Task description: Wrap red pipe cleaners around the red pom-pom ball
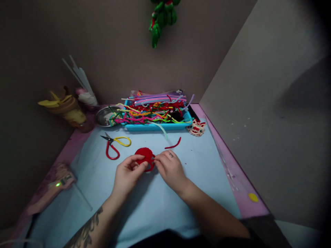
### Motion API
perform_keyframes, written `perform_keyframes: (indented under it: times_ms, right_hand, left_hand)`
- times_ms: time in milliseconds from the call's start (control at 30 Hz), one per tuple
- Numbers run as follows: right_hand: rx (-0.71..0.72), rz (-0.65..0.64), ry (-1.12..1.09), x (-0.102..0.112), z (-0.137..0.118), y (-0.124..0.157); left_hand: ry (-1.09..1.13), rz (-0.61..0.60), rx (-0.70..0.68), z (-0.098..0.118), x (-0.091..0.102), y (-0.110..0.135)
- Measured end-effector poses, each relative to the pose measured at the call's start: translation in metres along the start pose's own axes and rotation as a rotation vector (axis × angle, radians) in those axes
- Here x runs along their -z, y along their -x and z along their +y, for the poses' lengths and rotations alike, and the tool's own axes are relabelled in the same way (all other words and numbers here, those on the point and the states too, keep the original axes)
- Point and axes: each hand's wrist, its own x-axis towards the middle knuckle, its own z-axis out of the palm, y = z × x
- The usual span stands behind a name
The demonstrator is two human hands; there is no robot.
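Observation:
A red fuzzy disc (143, 152), apparently made of pipe cleaner, is held above the blue cloth in the middle of the table. My left hand (128, 171) pinches it from the left with thumb and fingers. A red strand, seemingly pipe cleaner, loops off its right side. My right hand (169, 168) has its thumb and fingertips closed on that strand. On the cloth just beyond my right hand lies a short red pipe cleaner piece (173, 143). Scissors (112, 144) with one red and one yellow handle lie spread, left of the disc.
A blue tray (155, 127) heaped with colourful pipe cleaners stands at the back, beside a metal bowl (103, 117) and a red-and-white fuzzy figure (196, 127). A pink glue gun (55, 187) with a green light lies left. Walls enclose the table's back and right.

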Motion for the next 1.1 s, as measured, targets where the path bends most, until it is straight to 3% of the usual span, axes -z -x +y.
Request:
perform_keyframes:
  times_ms: [67, 167, 300, 500, 733, 867, 933, 1100]
  right_hand:
    - [-0.072, 0.038, -0.137, 0.000, -0.001, -0.001]
    - [-0.303, 0.076, -0.384, -0.002, -0.003, -0.003]
    - [-0.582, 0.013, -0.743, -0.010, -0.001, -0.004]
    - [-0.672, -0.014, -0.880, -0.014, -0.002, -0.003]
    - [-0.641, -0.197, -0.878, -0.007, -0.003, -0.003]
    - [-0.578, -0.230, -0.787, -0.004, 0.000, -0.005]
    - [-0.518, -0.182, -0.685, -0.003, -0.001, -0.005]
    - [-0.296, 0.087, -0.373, -0.003, -0.008, -0.001]
  left_hand:
    - [-0.020, 0.006, -0.016, -0.001, 0.000, 0.000]
    - [-0.022, -0.013, -0.003, -0.002, -0.001, 0.001]
    - [0.000, -0.016, 0.002, -0.003, -0.002, 0.001]
    - [-0.019, 0.010, -0.031, -0.001, -0.003, 0.002]
    - [0.005, -0.001, -0.003, 0.003, -0.003, 0.003]
    - [0.064, -0.005, 0.029, 0.004, -0.003, 0.001]
    - [0.070, 0.005, 0.035, 0.004, -0.003, 0.001]
    - [0.051, 0.022, 0.023, 0.004, -0.002, 0.002]
